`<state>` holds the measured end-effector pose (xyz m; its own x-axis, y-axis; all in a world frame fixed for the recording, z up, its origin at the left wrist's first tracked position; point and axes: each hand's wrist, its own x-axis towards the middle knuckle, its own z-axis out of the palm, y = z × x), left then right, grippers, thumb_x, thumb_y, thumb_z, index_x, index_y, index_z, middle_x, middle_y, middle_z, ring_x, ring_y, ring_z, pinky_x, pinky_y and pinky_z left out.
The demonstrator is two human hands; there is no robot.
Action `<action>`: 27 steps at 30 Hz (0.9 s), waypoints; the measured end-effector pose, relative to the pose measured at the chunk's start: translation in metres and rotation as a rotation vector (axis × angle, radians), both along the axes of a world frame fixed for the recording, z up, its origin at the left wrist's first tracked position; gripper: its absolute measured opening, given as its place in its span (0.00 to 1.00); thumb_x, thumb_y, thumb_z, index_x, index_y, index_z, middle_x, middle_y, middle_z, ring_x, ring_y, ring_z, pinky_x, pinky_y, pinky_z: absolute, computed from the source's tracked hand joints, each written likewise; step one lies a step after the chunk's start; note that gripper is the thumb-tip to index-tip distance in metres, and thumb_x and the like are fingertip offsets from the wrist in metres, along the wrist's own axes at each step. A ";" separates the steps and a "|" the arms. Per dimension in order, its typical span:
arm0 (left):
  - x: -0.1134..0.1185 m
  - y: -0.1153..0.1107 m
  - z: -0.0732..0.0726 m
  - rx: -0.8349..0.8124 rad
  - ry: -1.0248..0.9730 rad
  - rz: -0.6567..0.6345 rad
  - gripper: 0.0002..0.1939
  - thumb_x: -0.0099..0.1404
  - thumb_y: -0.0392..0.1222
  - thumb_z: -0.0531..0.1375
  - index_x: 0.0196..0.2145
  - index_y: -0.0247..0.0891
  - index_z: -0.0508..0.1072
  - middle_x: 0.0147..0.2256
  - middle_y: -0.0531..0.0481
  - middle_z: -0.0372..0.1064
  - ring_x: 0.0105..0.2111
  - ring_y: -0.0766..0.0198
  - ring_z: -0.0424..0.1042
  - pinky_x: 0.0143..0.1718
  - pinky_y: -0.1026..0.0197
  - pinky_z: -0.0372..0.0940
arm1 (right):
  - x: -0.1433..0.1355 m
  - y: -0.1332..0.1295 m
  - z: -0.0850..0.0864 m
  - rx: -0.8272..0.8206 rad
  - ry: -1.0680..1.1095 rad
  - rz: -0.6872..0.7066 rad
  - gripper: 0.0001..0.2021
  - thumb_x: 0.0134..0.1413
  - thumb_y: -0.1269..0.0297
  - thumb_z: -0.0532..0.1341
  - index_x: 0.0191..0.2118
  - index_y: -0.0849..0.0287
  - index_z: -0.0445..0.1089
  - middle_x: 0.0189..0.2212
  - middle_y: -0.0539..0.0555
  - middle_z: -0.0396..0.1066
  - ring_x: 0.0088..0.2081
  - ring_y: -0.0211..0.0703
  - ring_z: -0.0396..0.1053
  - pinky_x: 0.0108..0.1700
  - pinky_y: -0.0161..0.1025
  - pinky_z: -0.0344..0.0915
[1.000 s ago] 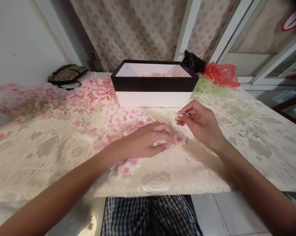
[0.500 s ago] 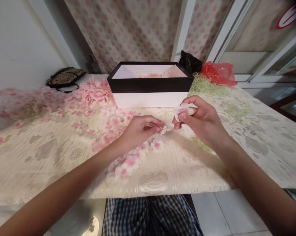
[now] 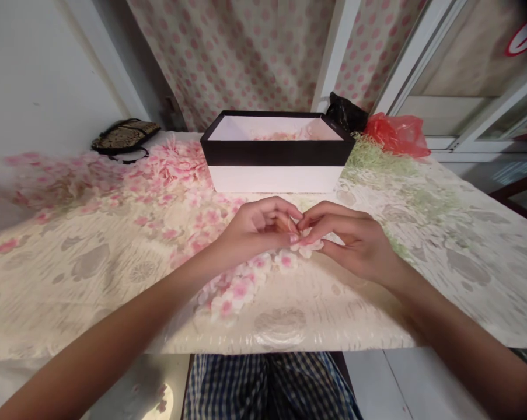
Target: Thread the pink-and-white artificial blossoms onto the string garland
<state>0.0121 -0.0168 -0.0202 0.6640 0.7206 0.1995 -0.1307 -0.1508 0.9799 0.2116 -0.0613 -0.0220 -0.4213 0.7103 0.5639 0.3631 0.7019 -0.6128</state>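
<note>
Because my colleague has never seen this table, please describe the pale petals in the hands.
Look for the black-and-white box on the table. In front of it, the left hand and the right hand meet, with the pale petals between them. Unlike the flowers lying on the table, these are held.

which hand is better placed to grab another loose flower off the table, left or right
Probably the left hand: it is nearer the loose flowers, most of which lie on its side. The right hand is farther off, toward the green shreds. Both hands meet at pale flowers.
</note>
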 end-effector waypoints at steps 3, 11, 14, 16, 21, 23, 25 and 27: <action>0.000 0.001 -0.001 -0.056 -0.048 -0.039 0.16 0.54 0.30 0.65 0.40 0.37 0.67 0.28 0.54 0.71 0.30 0.68 0.72 0.32 0.67 0.67 | -0.002 -0.002 0.000 -0.004 -0.005 0.017 0.07 0.54 0.72 0.61 0.33 0.52 0.72 0.38 0.51 0.69 0.39 0.40 0.70 0.39 0.39 0.65; -0.001 0.002 -0.005 -0.071 -0.067 -0.091 0.19 0.55 0.30 0.65 0.43 0.39 0.64 0.26 0.56 0.69 0.29 0.69 0.71 0.31 0.68 0.66 | -0.001 -0.001 0.001 -0.069 0.047 0.058 0.04 0.54 0.71 0.62 0.32 0.55 0.72 0.36 0.51 0.70 0.38 0.39 0.70 0.38 0.37 0.65; -0.001 0.001 -0.005 -0.050 -0.036 -0.088 0.19 0.56 0.31 0.65 0.43 0.40 0.64 0.26 0.57 0.68 0.28 0.69 0.71 0.32 0.67 0.66 | 0.000 0.000 0.001 -0.097 0.027 0.063 0.04 0.53 0.72 0.62 0.31 0.56 0.71 0.36 0.51 0.69 0.38 0.38 0.70 0.39 0.36 0.65; -0.001 0.000 -0.004 -0.022 0.002 -0.080 0.20 0.55 0.32 0.65 0.43 0.40 0.63 0.26 0.57 0.68 0.29 0.68 0.71 0.33 0.67 0.66 | 0.001 0.000 0.001 -0.091 -0.015 0.070 0.04 0.53 0.73 0.62 0.31 0.57 0.71 0.36 0.51 0.69 0.37 0.37 0.69 0.40 0.36 0.65; -0.001 -0.001 -0.003 -0.014 0.056 -0.087 0.21 0.55 0.32 0.65 0.42 0.40 0.60 0.25 0.57 0.68 0.29 0.68 0.72 0.33 0.67 0.66 | 0.001 0.000 -0.002 -0.040 -0.094 0.077 0.06 0.54 0.75 0.60 0.30 0.58 0.69 0.36 0.50 0.69 0.35 0.35 0.69 0.37 0.34 0.64; 0.000 -0.002 -0.004 -0.036 0.047 -0.081 0.21 0.54 0.30 0.65 0.41 0.39 0.60 0.24 0.58 0.69 0.28 0.68 0.72 0.32 0.67 0.66 | 0.000 0.000 -0.003 -0.006 -0.116 0.072 0.07 0.53 0.77 0.59 0.30 0.58 0.68 0.35 0.50 0.69 0.35 0.35 0.69 0.36 0.33 0.63; 0.001 -0.002 -0.006 -0.058 0.035 -0.079 0.21 0.53 0.29 0.65 0.40 0.39 0.60 0.24 0.58 0.69 0.28 0.69 0.72 0.31 0.68 0.66 | 0.000 -0.001 -0.003 0.023 -0.145 0.064 0.09 0.52 0.80 0.59 0.30 0.58 0.68 0.35 0.50 0.69 0.34 0.34 0.68 0.36 0.32 0.63; 0.002 -0.003 -0.006 -0.071 0.022 -0.084 0.20 0.53 0.29 0.65 0.39 0.39 0.60 0.24 0.58 0.69 0.27 0.69 0.72 0.31 0.68 0.66 | 0.000 -0.001 -0.003 0.038 -0.168 0.050 0.10 0.51 0.82 0.58 0.30 0.59 0.67 0.35 0.50 0.69 0.34 0.34 0.68 0.36 0.32 0.62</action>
<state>0.0140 -0.0196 -0.0265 0.7265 0.6739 0.1346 -0.1185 -0.0701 0.9905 0.2114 -0.0625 -0.0249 -0.5461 0.6657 0.5085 0.4226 0.7431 -0.5189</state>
